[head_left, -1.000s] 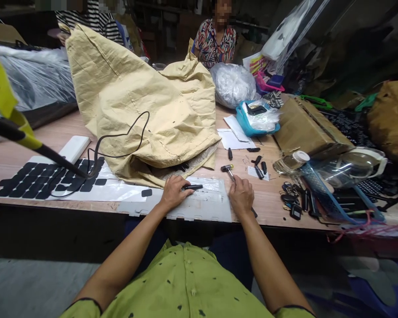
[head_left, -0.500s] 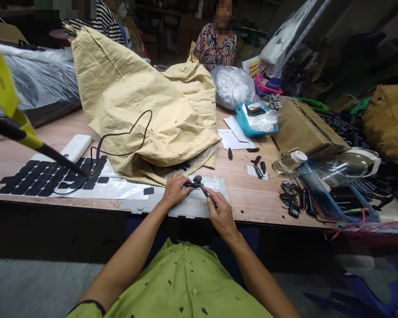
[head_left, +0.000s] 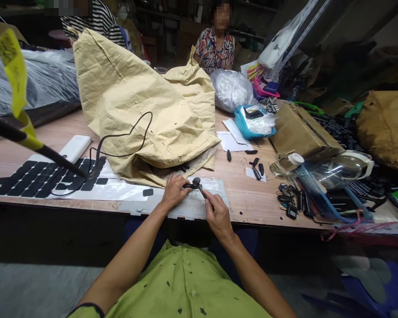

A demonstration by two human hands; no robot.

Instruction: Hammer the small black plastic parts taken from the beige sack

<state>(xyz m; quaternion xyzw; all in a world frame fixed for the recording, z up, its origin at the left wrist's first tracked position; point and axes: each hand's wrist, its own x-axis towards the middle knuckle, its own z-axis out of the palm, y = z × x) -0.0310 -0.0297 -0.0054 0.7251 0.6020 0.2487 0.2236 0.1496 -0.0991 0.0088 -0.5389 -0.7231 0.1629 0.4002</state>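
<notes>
Desk [head_left: 262,201] moderately lit, dim behind, dark shadow underneath; glare on plastic wrap [head_left: 48,75]; wide-angle stretch, softness toward edges.

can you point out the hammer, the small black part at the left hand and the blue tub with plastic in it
Hammer [head_left: 202,191]: head camera view, on the handle.
Small black part [head_left: 188,186]: head camera view, on its exposed body.
Blue tub [head_left: 247,129]: head camera view, on its near wall.
</notes>
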